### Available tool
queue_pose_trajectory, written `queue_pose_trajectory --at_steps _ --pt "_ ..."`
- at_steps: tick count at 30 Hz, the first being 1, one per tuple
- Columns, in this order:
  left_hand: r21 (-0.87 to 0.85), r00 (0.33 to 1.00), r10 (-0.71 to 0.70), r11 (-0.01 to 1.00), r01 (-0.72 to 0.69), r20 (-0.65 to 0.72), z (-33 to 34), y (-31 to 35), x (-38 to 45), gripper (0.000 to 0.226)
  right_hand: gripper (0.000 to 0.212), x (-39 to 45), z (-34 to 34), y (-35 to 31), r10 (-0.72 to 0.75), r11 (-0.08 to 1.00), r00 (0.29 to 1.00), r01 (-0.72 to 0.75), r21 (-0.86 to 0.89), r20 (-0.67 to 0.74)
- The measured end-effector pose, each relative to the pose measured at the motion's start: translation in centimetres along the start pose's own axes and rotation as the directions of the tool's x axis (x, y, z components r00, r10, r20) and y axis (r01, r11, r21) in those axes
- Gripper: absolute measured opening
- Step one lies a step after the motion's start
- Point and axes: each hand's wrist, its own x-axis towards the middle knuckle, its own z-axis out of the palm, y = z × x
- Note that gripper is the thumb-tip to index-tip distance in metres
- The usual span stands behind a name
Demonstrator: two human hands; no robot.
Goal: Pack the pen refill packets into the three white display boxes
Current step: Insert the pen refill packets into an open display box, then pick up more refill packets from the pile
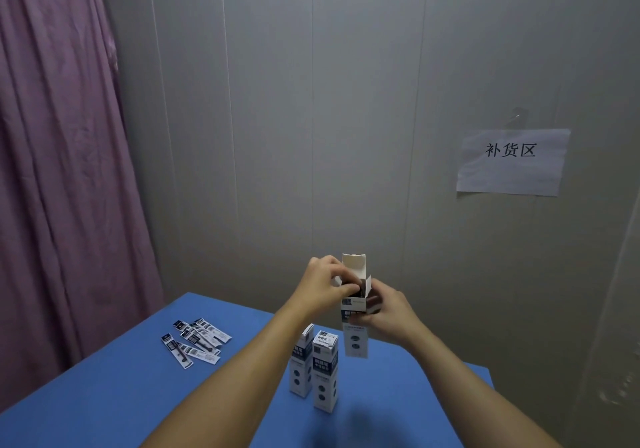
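1. Your right hand point(384, 312) grips the raised display box point(356, 316) around its middle, fingers curled round its side, holding it upright in the air above the blue table point(104, 395).
2. Your left hand point(323, 283) is at that box's open mouth, fingertips curled and pinching at the top edge beside the raised lid flap point(354, 266); whether they hold a packet or only the cardboard cannot be told.
3. Dark contents show just inside the mouth of the raised box, too small to identify.
4. Below the raised box and nearer to you, two more white display boxes stand upright on the table, touching or nearly so: the front box point(325, 371) with its top closed, and the rear box point(302, 361) just to its left, partly hidden by your left forearm.
5. Well to the left of the standing boxes, a loose pile of pen refill packets point(195, 343) lies flat on the table, overlapping at mixed angles; roughly six to eight can be made out, the exact count unclear.
6. Beyond the table rises a grey panelled wall point(311, 101); a white paper sign point(512, 162) with three printed characters hangs on it, up and to the right of the raised box.
7. A purple curtain point(59, 153) hangs to the left of the wall, behind the table's left side.
8. Count: three white boxes, one paper sign, one curtain.
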Motion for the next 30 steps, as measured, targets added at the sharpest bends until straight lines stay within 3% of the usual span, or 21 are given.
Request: queue_pose_trajectory --at_steps 8,17,25,28,30 --pt "0.012 0.999 0.039 0.999 -0.039 -0.019 0.7 -0.5 -1.0 0.01 0.052 -1.1 -0.1 1.7 0.081 0.997 0.997 -0.081 -0.015 0.002" --pt "0.133 0.999 -0.035 0.991 0.034 0.003 2.5 -5.7 -5.3 0.02 0.056 -5.4 1.4 10.3 0.433 0.883 0.901 -0.421 -0.206 0.015" --pt "0.178 0.984 -0.161 0.969 0.172 -0.074 1.3 -9.3 -7.1 0.016 0.059 -6.1 2.1 12.1 0.479 0.851 0.876 -0.445 -0.278 0.063" --pt "0.214 0.981 -0.184 0.958 0.193 -0.064 0.9 -10.4 -7.4 0.017 0.042 -6.5 2.0 10.4 0.579 0.76 0.803 -0.47 -0.449 0.14" --pt "0.238 0.979 -0.196 0.95 0.203 -0.052 0.6 -10.9 -7.6 0.017 0.049 -7.1 1.8 9.4 0.642 0.685 0.748 -0.461 -0.565 0.168"
